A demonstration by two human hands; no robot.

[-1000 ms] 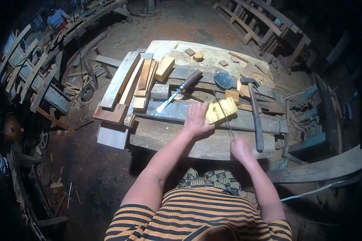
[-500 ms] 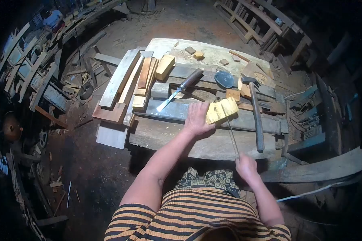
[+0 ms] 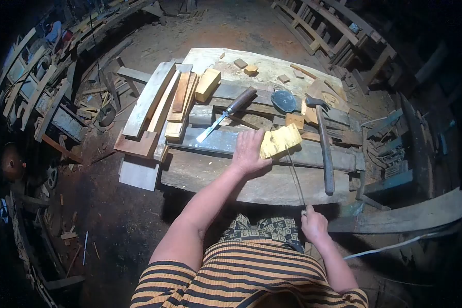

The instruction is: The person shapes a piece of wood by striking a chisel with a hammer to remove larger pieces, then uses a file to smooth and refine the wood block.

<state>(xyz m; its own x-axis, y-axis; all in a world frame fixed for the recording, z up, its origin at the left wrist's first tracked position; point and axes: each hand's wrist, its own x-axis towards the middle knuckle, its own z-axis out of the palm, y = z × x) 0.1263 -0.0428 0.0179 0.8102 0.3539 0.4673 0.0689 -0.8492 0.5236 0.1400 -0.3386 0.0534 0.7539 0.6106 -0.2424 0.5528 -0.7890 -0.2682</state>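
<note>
My left hand (image 3: 249,150) is wrapped over the left end of a pale yellow wooden block (image 3: 281,141) and presses it on the bench planks. Notches show in the block's edges. In my right hand (image 3: 314,224), low by the bench's front edge, is the handle end of a long thin file-like tool (image 3: 296,178); its exact kind I cannot tell. Its far end meets the near side of the block. A chisel (image 3: 226,114) with a dark handle lies beyond my left hand. To the right of the block rests a hammer (image 3: 324,146).
Wood strips (image 3: 150,100) are stacked at the bench's left. A dark round dish (image 3: 283,101) and small wood offcuts (image 3: 251,70) lie farther back on the workbench (image 3: 215,174). Timber racks (image 3: 339,31) stand at the right, and scrap wood litters the floor at left.
My right hand has drawn the thin tool back slightly toward my body, so its far end now shows at the block's near side instead of across its top. My left hand keeps its hold.
</note>
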